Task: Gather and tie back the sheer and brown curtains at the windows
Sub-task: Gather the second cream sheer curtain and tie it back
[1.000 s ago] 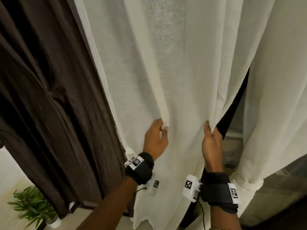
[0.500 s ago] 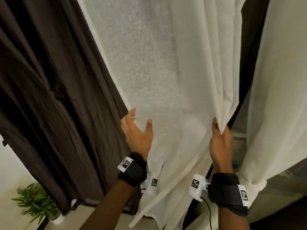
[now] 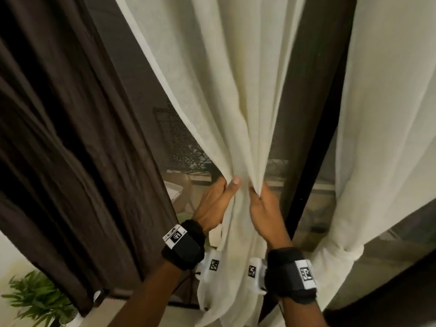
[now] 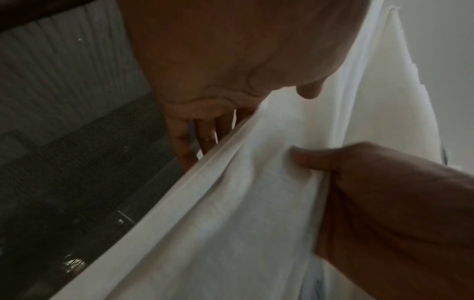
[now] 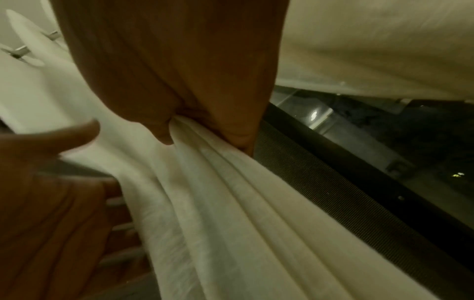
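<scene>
The left hand [image 3: 215, 204] grips the left edge of the sheer curtain [image 3: 236, 102]: thumb on the room side, fingers [image 4: 202, 138] curled behind the hem. The right hand [image 3: 264, 206] pinches the right-side folds between thumb and fingers [image 5: 238, 130], its wrist just below. The two hands sit side by side at the same height, nearly touching, with the bunched fabric between them.

From the hands outward, the sheer curtain rises straight up; its long axis is vertical and its pleats converge at the grip. The loose lower part hangs down past both wrist bands. Behind it, the window screen [image 3: 186, 147] is exposed on the left side.

The brown curtain [image 3: 70, 138] hangs loose to the left of the left hand, apart from the sheer panel. A second sheer panel [image 3: 382, 138] at right is already cinched by a knot [image 3: 349, 250].

Judgement: gathering of this panel is nearly complete; tying is not yet done. The next move requires one hand to hold the bundle while the other wraps it. The left hand is nearer the brown curtain.
</scene>
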Demonstrator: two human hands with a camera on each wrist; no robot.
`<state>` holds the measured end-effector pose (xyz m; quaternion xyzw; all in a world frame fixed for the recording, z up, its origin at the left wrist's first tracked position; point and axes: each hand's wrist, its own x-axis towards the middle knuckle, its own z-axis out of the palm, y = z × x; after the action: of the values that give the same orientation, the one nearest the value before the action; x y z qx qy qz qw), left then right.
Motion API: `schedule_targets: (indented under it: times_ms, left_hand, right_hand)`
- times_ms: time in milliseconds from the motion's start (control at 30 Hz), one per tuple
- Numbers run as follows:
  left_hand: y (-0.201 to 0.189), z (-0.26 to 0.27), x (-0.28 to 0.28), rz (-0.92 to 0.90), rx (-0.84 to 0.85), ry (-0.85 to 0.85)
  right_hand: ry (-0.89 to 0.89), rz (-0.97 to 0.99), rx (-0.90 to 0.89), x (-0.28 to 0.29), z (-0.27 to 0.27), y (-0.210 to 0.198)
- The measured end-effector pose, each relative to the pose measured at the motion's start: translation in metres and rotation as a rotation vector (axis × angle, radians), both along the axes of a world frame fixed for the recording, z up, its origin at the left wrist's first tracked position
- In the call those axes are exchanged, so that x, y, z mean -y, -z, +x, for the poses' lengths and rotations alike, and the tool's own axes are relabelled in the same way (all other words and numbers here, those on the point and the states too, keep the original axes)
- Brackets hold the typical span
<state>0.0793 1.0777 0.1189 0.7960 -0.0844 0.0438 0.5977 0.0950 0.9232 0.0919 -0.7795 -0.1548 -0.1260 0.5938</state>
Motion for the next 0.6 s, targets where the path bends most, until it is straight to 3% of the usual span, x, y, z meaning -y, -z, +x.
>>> schedule_targets:
  times_ms: [100, 233, 367, 433, 533, 600]
  left_hand:
    - [0.004, 0.004, -0.001, 0.128, 0.088, -0.036]
    - [-0.003, -0.004, -0.006, 0.288, 0.147, -0.085]
    - [0.003, -0.003, -0.015, 0.066, -0.08, -0.123]
    - [0.009, -0.002, -0.021, 0.023, -0.173, -0.135]
    - [0.018, -0.002, -0.026, 0.09, -0.179, -0.236]
    - [0.023, -0.001, -0.03, 0.103, -0.215, -0.272]
  right_hand:
    - [-0.069, -0.213, 0.077, -0.016, 0.009, 0.018]
    - [-0.217, -0.231, 0.069, -0.035, 0.002, 0.026]
    - [-0.39, -0.116, 0.007, -0.039, -0.008, 0.03]
    - [-0.348, -0.082, -0.019, -0.035, -0.01, 0.035]
    - [-0.117, 0.006, -0.087, -0.026, -0.014, 0.051]
    - [-0.167, -0.038, -0.173, -0.023, -0.015, 0.067]
